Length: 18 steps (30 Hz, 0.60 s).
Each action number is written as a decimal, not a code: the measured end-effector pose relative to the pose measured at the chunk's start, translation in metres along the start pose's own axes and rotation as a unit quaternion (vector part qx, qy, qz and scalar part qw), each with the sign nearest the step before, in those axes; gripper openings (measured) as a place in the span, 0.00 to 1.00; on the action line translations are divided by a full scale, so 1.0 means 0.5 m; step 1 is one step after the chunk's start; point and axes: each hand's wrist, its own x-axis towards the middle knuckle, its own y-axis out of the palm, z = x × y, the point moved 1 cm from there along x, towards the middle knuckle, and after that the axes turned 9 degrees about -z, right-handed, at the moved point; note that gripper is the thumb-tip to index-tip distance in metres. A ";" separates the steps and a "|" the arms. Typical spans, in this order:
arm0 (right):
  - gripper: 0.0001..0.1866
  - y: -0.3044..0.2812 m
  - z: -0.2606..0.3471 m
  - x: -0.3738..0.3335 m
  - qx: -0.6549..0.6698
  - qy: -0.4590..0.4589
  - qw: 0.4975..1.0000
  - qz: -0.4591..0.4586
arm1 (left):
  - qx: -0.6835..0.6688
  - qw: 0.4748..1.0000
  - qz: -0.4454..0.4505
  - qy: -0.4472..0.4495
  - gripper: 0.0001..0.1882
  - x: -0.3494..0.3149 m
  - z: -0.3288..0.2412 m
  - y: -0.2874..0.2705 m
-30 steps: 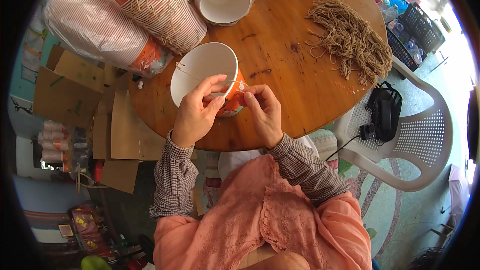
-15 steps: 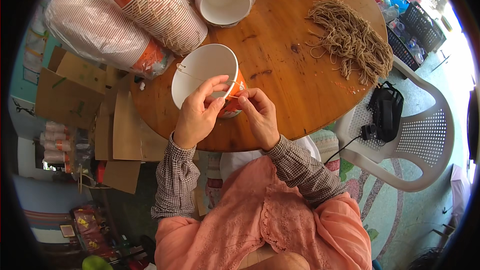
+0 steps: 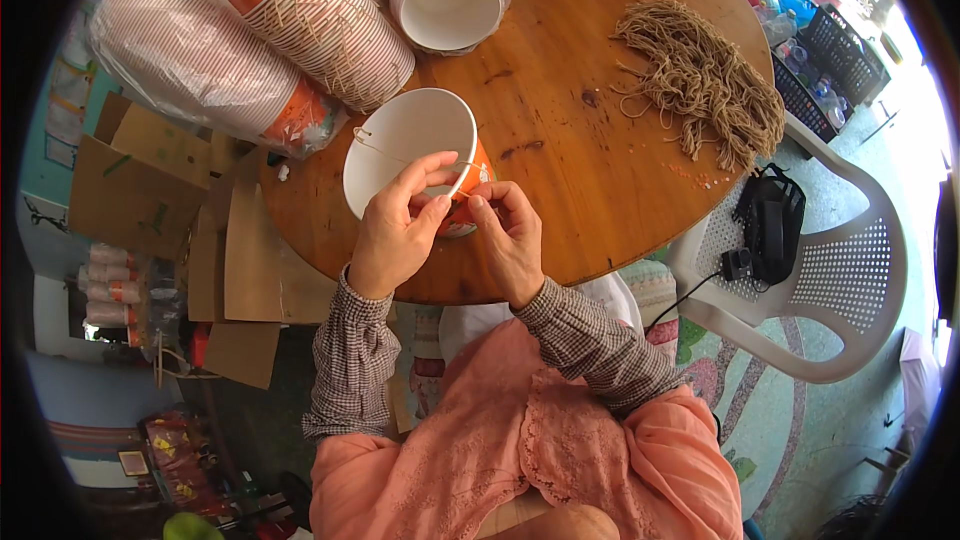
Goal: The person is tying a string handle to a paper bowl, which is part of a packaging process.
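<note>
A large orange paper bucket (image 3: 410, 140) with a white inside lies tipped on its side on the wooden table, its mouth towards my left. From a hole in its far rim, a thin twine (image 3: 385, 151) crosses the mouth to my fingers. My left hand (image 3: 405, 230) is closed at the near-right rim, fingers curled over the edge and thumb bent beneath them. Just right of it, my right hand (image 3: 510, 240) pinches the twine between thumb and forefinger, against the bucket's outer wall. The fingers partly hide the near rim and the twine's end.
Stacked paper buckets (image 3: 310, 25), some in clear plastic, lie at the far left. A wrapped white bucket (image 3: 452, 5) stands beside them. A heap of brown twine (image 3: 700, 80) lies at right. A plastic chair (image 3: 850, 270) holds a black bag (image 3: 775, 225); cardboard boxes (image 3: 255, 240) stand left.
My right hand has shifted slightly left and nearer to me, still pinching the twine. My left hand and the bucket have barely moved.
</note>
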 end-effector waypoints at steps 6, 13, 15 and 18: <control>0.05 0.004 -0.006 0.005 -0.033 -0.018 0.999 0.009 | -0.009 1.000 0.007 0.003 0.20 0.002 -0.008 0.000; 0.09 -0.029 0.093 0.041 -0.351 -0.212 0.909 0.067 | -0.025 0.999 -0.035 -0.011 0.17 -0.007 0.015 0.000; 0.09 -0.041 0.133 0.072 -0.427 -0.340 0.836 0.049 | 0.008 0.996 -0.083 0.038 0.13 -0.011 0.019 0.003; 0.08 -0.006 0.188 0.113 -0.387 -0.475 0.783 0.111 | -0.003 0.996 -0.088 0.000 0.10 -0.012 0.011 -0.001</control>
